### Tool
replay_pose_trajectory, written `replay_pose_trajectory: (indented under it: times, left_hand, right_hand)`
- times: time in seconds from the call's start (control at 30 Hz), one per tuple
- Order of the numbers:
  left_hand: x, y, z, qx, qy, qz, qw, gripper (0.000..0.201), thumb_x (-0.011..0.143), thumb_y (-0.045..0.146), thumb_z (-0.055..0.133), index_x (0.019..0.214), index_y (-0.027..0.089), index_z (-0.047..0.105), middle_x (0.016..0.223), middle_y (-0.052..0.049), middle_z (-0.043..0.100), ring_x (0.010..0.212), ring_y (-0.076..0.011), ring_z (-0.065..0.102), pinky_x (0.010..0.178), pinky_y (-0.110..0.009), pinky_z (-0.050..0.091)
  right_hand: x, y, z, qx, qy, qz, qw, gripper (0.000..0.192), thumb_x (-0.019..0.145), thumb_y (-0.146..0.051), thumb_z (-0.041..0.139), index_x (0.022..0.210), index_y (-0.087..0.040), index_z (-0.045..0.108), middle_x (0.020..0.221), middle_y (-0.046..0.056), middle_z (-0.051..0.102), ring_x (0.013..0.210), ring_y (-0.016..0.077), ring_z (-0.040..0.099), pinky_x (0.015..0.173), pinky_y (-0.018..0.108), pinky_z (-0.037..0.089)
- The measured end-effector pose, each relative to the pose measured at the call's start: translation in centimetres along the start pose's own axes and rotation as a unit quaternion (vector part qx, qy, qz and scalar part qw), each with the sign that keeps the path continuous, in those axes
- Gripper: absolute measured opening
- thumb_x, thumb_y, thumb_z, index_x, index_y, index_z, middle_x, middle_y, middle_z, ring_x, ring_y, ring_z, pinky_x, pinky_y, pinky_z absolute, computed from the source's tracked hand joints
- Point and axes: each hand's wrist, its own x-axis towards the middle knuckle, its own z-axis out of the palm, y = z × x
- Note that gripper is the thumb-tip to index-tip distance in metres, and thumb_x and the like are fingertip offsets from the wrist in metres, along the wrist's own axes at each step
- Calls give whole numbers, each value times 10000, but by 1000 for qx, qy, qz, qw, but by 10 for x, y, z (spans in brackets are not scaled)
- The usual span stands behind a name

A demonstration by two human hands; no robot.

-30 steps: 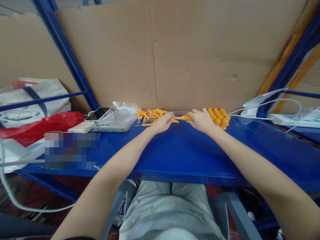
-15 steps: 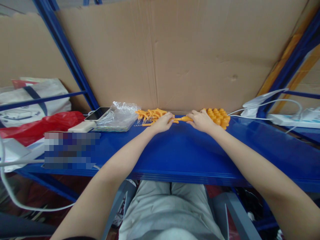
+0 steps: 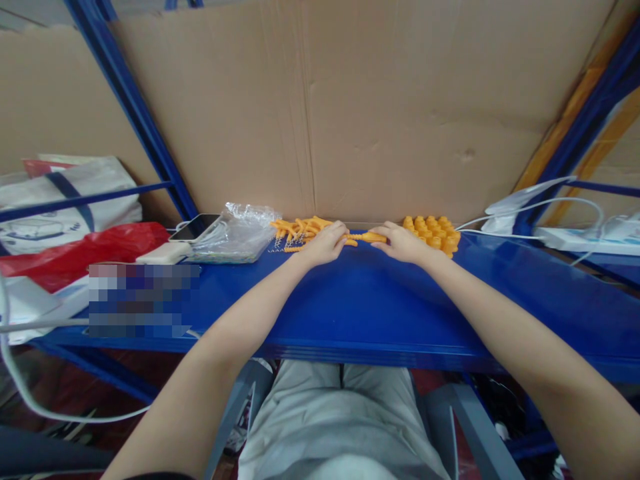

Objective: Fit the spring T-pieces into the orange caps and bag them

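Note:
Between my two hands lies a slender orange plastic piece (image 3: 367,237), ribbed on its left part and wider and smoother to the right. My left hand (image 3: 327,244) is closed around its left end, the fingers bent. My right hand (image 3: 403,243) pinches the wider right end between thumb and fingers. A second curved orange piece (image 3: 351,243) shows just below it, by my left fingertips. Behind my left hand is a pile of orange branching pieces with thin metal chains (image 3: 295,232). Beyond my right hand stands a tight group of orange cup-like pieces (image 3: 436,233).
The blue metal shelf (image 3: 370,307) runs across in front of me, with cardboard (image 3: 370,113) behind. On the left are a clear plastic bag (image 3: 235,237), a phone (image 3: 196,228), a white block (image 3: 165,253) and red plastic (image 3: 120,243). White cables (image 3: 590,200) and a power strip (image 3: 590,241) are at right.
My right hand has shifted slightly, its fingers drawn closer together on the orange piece, and more of the orange cups shows beside it. My left hand has barely moved.

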Motion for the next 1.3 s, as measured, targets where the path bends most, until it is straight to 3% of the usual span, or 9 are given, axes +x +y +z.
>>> replay_pose_trajectory:
  times: [0.33, 0.5, 0.8, 1.03, 1.3]
  left_hand:
    - [0, -1, -2, 2, 7, -11, 1000, 111, 981, 221, 482, 932, 188, 575, 1011, -94, 634, 968, -224, 632, 888, -385, 522]
    - [0, -4, 1, -5, 6, -6, 1000, 101, 974, 208, 494, 899, 184, 558, 980, -92, 626, 943, -221, 629, 856, -367, 520]
    - [-1, -8, -2, -37, 20, -12, 999, 83, 966, 226, 551, 901, 182, 576, 961, -75, 628, 919, -213, 614, 832, -357, 512]
    - [0, -4, -4, -17, 43, -26, 999, 100, 961, 245, 584, 886, 178, 581, 944, -69, 630, 885, -204, 617, 805, -339, 503]
    - [0, -4, -4, 8, 58, -19, 998, 156, 959, 262, 595, 834, 182, 547, 907, -62, 628, 833, -192, 610, 756, -316, 486]
  right_hand:
    - [3, 2, 5, 74, 31, 1, 997, 418, 961, -329, 563, 1332, -157, 646, 1316, 167, 677, 1199, 295, 631, 1012, 468, 496]
    - [3, 11, 4, 151, -8, 60, 987, 585, 877, -330, 703, 1412, -137, 568, 1162, 149, 729, 1018, 265, 703, 890, 416, 573]
    - [5, 21, 8, 389, 2, 119, 913, 411, 765, -224, 798, 1131, -190, 612, 1080, 89, 709, 980, 218, 726, 936, 414, 586]
    - [7, 9, 2, 463, 1, 156, 873, 195, 849, -288, 778, 900, -195, 615, 809, 34, 728, 709, 165, 735, 788, 325, 608]
    - [6, -7, -2, 505, 1, 211, 837, 358, 985, -453, 602, 756, -180, 577, 673, 61, 712, 568, 146, 699, 682, 271, 599]
